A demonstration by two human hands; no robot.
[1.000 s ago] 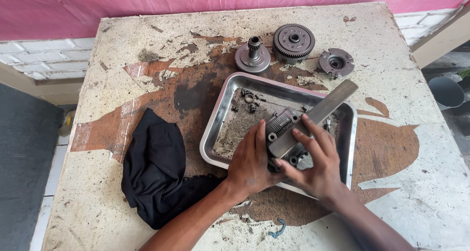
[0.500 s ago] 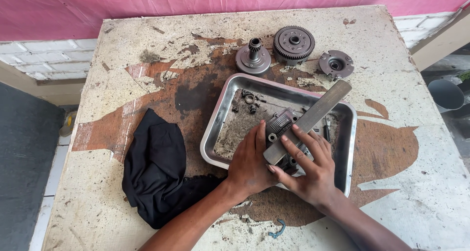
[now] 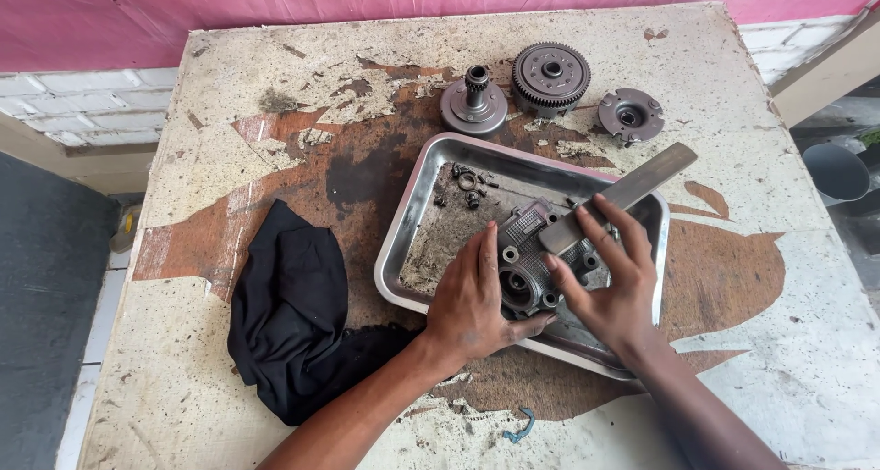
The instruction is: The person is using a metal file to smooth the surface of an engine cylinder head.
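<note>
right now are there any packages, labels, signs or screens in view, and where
None in view: only bare metal engine parts, a steel tray, a black rag and a worn table, none carrying a label.

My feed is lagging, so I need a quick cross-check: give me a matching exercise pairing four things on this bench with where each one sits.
Things:
1. black rag
2. toothed clutch gear
3. flat metal bar
4. finned engine part

Places:
A. in the steel tray, under the left hand
B. beyond the tray, between two round parts
C. on the table left of the tray
D. in the right hand grip, pressed on the part

Pairs: 1-C, 2-B, 3-D, 4-A
</note>
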